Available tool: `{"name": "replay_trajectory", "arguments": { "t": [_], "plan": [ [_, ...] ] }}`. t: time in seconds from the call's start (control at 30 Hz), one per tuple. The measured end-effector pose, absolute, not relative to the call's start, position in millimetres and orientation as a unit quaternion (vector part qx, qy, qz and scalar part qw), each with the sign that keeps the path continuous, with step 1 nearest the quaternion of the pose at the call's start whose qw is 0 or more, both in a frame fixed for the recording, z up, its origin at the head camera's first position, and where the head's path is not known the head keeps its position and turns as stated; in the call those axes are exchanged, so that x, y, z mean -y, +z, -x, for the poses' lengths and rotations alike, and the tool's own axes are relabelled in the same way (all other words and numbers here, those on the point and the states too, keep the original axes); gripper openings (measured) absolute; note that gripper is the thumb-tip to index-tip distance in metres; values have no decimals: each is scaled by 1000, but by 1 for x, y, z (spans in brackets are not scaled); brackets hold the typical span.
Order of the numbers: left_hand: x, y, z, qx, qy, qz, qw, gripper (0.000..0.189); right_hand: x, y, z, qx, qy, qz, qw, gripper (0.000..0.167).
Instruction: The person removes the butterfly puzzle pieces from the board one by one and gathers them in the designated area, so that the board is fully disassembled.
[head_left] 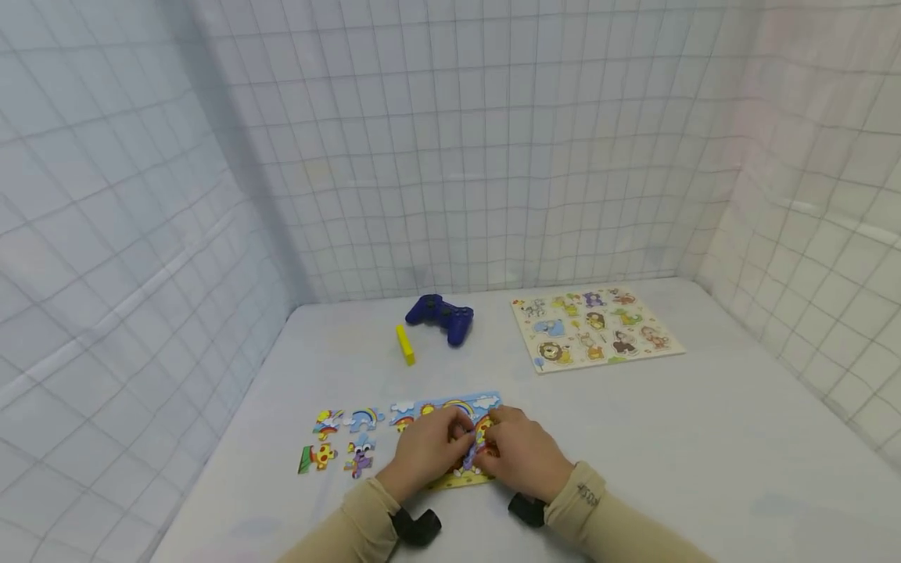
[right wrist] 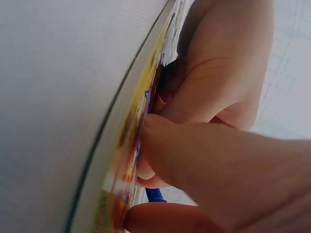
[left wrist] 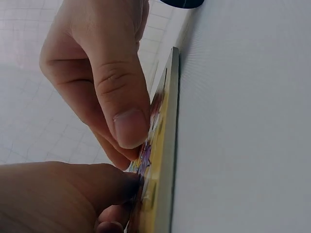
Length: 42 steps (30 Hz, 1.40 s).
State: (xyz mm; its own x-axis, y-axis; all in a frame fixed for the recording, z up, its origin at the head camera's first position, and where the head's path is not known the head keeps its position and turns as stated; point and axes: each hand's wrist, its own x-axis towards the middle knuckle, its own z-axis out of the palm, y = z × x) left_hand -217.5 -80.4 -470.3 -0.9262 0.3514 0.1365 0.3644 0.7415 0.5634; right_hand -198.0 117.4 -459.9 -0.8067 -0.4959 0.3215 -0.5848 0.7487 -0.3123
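My left hand [head_left: 431, 453] and right hand [head_left: 524, 453] meet over a colourful jigsaw puzzle board [head_left: 486, 401] that lies flat on the table. Between them a purple patch, apparently a puzzle piece [head_left: 471, 456], shows on the board. The left thumb [left wrist: 130, 127] and fingertips come down close together beside it; whether they pinch it is hidden. My right thumb [right wrist: 153, 127] touches the board's picture, with the right index finger spread apart from it. Left of the board lie several loose jigsaw pieces, among them a rainbow piece [head_left: 364, 420], a giraffe piece [head_left: 318, 457] and a purple-animal piece [head_left: 360, 457].
Behind the board are a yellow block [head_left: 405, 345] and a dark blue game controller [head_left: 443, 315]. A wooden animal puzzle [head_left: 597, 328] lies at the back right. White gridded walls [head_left: 493, 156] enclose the table's [head_left: 704, 453] back and sides.
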Motion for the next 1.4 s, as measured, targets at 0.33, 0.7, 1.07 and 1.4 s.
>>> {"name": "replay_trajectory", "arguments": {
  "t": [0.33, 0.7, 1.07, 1.4],
  "plan": [
    [79, -468, 219, 928, -313, 201, 7, 8, -135, -462, 214, 934, 248, -255, 19, 79],
    [81, -469, 221, 925, -319, 207, 10, 10, -159, -467, 233, 919, 278, -273, -69, 104],
    [82, -468, 220, 927, -318, 198, 22, 7, -160, -469, 235, 917, 272, -281, -71, 103],
    [82, -466, 218, 929, -315, 192, 20, 7, -161, -462, 235, 915, 269, -290, -79, 100]
  ]
}}
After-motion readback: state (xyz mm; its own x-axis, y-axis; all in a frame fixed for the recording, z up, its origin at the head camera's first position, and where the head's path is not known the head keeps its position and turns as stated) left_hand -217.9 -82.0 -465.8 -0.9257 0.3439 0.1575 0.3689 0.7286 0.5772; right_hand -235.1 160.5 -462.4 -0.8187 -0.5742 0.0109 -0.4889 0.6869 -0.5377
